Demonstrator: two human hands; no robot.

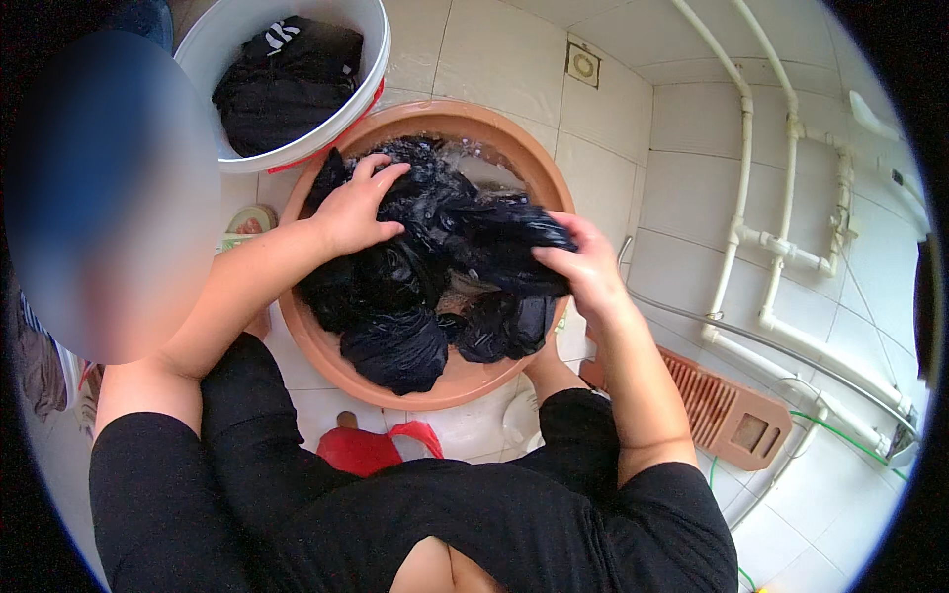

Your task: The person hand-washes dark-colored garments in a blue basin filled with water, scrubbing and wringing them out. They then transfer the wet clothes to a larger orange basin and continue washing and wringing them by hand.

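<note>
A round orange-brown basin [326, 358] stands on the floor before me, holding soapy water and wet black clothes [395, 341]. At the basin's right side my right hand [583, 267] is closed on a bunched fold of the black clothing, thumb on top. My left hand [358, 210] rests on the wet clothes at the upper left, with fingers spread and curved over them. Foam and bubbles lie on the water near the far rim. How many garments are in the basin I cannot tell.
Beyond the basin at the left is a white bucket [205, 79] with black clothes [297, 84] inside. A brown washboard [707, 400] lies to the right. White pipes [736, 198] run along the right wall, and a floor drain [583, 66] is at the back. A blurred patch covers the far left.
</note>
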